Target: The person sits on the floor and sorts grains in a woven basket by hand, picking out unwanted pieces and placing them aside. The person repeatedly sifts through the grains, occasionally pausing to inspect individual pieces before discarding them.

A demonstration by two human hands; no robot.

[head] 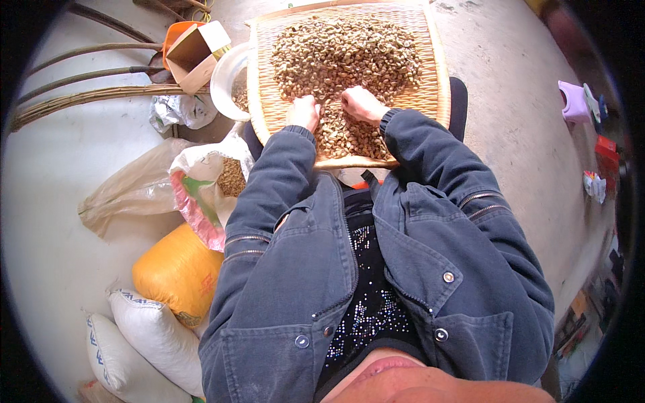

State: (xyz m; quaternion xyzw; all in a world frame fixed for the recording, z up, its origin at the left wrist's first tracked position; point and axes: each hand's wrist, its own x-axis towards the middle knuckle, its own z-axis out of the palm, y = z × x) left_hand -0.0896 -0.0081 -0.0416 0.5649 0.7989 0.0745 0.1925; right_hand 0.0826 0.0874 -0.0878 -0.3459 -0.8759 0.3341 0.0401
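A woven wicker tray [438, 108] lies in front of me, tilted over my lap. A broad heap of dried beans or seeds [347, 50], brown and pale green, covers its far part, and a smaller pile [347, 138] spreads towards its near edge. My left hand [304, 113] rests at the left border of the beans with its fingers curled in. Opposite it, my right hand [364, 104] touches the beans between the two piles, fingers bent and pinched together. Whether either hand has a bean between its fingertips is too small to tell.
Left of the tray stands a pale plastic bucket [224, 83] with beans inside. An open cardboard box [194, 55], long-handled tools [95, 50] and an open sack [206, 176] of grain-like material are nearby. Stuffed yellow [176, 272] and white sacks [151, 337] lie lower left.
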